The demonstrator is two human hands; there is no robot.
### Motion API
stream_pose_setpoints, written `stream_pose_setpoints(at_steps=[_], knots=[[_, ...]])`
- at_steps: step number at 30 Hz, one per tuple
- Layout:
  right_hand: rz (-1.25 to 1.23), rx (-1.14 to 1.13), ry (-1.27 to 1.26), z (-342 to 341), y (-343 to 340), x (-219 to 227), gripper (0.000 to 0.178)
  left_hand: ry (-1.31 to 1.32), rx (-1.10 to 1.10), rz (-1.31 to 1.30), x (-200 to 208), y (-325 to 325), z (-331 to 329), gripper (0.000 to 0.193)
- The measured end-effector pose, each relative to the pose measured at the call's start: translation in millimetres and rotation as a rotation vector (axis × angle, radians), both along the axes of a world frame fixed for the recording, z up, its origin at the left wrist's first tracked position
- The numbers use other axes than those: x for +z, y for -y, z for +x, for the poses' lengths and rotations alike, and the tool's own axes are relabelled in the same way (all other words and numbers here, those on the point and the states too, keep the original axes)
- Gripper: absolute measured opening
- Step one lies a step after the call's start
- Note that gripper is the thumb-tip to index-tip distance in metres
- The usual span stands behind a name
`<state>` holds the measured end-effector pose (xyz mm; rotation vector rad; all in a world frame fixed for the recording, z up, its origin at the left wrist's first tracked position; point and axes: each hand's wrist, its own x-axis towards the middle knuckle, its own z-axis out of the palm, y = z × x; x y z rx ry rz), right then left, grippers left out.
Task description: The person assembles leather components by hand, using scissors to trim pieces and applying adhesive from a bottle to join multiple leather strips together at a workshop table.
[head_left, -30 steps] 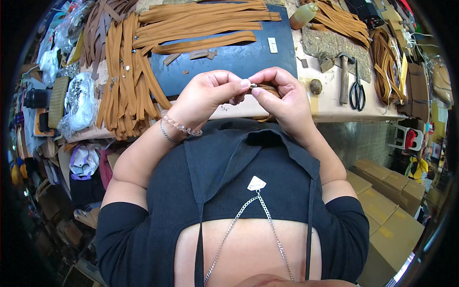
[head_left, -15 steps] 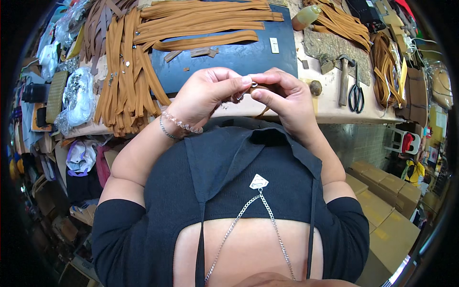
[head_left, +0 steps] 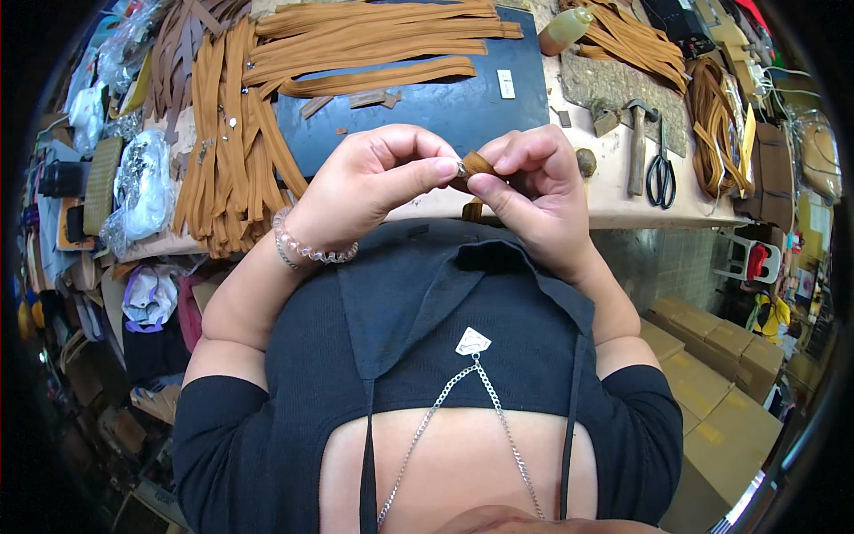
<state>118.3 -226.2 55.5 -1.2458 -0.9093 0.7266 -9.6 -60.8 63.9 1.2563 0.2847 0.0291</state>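
- left hand (head_left: pixel 363 189): thumb and forefinger pinched around a small metal piece (head_left: pixel 462 167), little of which shows between the fingertips.
- right hand (head_left: pixel 541 189): thumb and fingers pinching a brown zipper tape (head_left: pixel 481 165), folded or curled where it leaves the grip.
- the tape's visible end lies between the two hands, its short length running crosswise from the right fingertips toward the left ones; the metal piece is at its left end, and whether the two are joined or only touching i cannot tell.
- the left hand is nearer the metal piece, the right nearer the tape; only a narrow gap parts the two sets of fingertips.
- a brown strip (head_left: pixel 473 210) hangs just below that gap; i cannot tell if it is the same tape.
- both hands are over the near side of the table (head_left: pixel 623 210), whose front edge runs beneath them, the dark top (head_left: pixel 427 294) close behind.
- beyond, a dark blue mat (head_left: pixel 445 111) gives room ahead, up to a flat strip (head_left: pixel 382 78) lying crosswise.
- to the left, hanging zipper tapes (head_left: pixel 233 156) come near the left wrist.
- to the right, a round lump (head_left: pixel 586 162) sits just beside the right hand; a hammer (head_left: pixel 637 156) and scissors (head_left: pixel 661 181) lie farther out.
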Motion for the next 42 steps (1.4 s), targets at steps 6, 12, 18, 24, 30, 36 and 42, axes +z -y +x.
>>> stream_pose_setpoints(at_steps=[6,12,18,24,30,36,42], knots=[[0.037,0.032,-0.097,-2,-1,4,0.027,-0.029,-0.024,-0.118,-1,0,2,0.012],[0.112,-0.054,0.121,-4,-4,0,0.028,0.073,0.102,0.108,1,7,3,0.008],[0.16,-0.127,0.302,-4,-7,-12,0.027,0.271,0.166,0.595,-3,4,6,0.008],[0.184,-0.135,0.363,-1,-8,-16,0.025,0.373,0.214,0.971,8,8,6,0.013],[0.207,-0.016,-0.047,-2,-6,-15,0.032,0.679,0.304,1.18,18,11,9,0.023],[0.236,0.027,-0.036,-1,-2,-14,0.036,0.71,0.305,1.202,20,14,6,0.024],[0.291,0.062,0.198,4,-4,-12,0.037,0.719,0.304,1.245,20,14,1,0.024]])
